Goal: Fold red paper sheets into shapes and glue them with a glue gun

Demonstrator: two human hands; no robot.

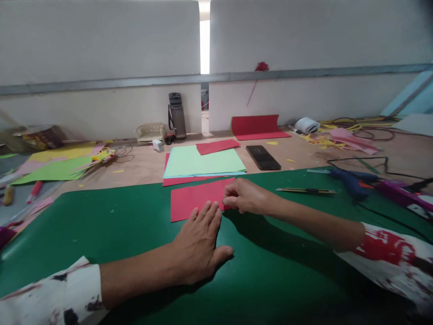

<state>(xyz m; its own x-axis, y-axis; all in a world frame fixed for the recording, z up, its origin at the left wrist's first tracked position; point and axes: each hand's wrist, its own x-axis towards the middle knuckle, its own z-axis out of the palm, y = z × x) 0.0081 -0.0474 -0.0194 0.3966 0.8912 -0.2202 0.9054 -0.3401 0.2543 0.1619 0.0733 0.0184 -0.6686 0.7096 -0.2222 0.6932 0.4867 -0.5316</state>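
A red paper sheet lies on the green cutting mat. My left hand rests flat on the mat, fingers stretched out, their tips touching the sheet's near edge. At the sheet's right edge my right hand pinches the paper with curled fingers.
Behind the mat lies a stack of light green, blue and red sheets and a black phone. A utility knife, a blue glue gun and cables lie at the right. A grey bottle stands by the wall. Coloured papers cover the left.
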